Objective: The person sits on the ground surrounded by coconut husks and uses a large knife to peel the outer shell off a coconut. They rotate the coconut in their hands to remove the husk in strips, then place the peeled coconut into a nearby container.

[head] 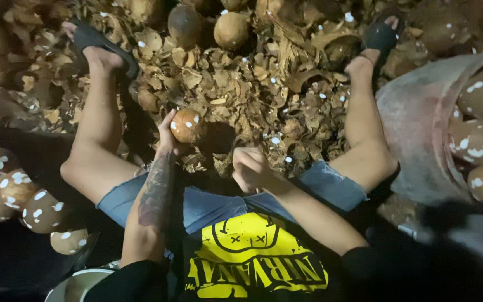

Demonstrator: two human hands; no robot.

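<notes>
Left hand point(166, 134) cupping husked coconut point(186, 125) at 12 o'clock; right hand point(250, 168) fisted, contents possibly a tool, indiscernible. Best kept steady.

Brown white-flecked coconut point(186, 125), tan husk scraps point(241, 84), blue denim shorts point(208, 204), black-and-yellow shirt point(252, 263)
</notes>
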